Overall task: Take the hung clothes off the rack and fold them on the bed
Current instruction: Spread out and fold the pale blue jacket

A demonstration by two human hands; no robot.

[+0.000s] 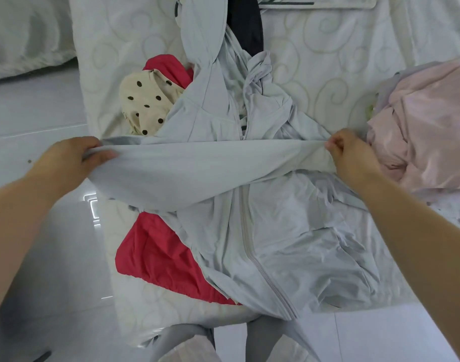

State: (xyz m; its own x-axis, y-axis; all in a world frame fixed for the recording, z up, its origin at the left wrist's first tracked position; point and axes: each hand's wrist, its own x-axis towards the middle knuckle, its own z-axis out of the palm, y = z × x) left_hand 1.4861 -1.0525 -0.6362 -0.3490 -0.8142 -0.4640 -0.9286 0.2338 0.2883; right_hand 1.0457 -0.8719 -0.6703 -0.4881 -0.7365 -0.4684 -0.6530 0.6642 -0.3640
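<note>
Single head-worn wide-angle view, looking steeply down and forward, close over the bed edge, both forearms entering from below.

L forearm & R forearm bare from wrist to frame edge; L hand & R hand bare too. Legs in light grey close-fit trousers. Pale ribbed patch over L leg, poss. footwear, can't tell.
</note>
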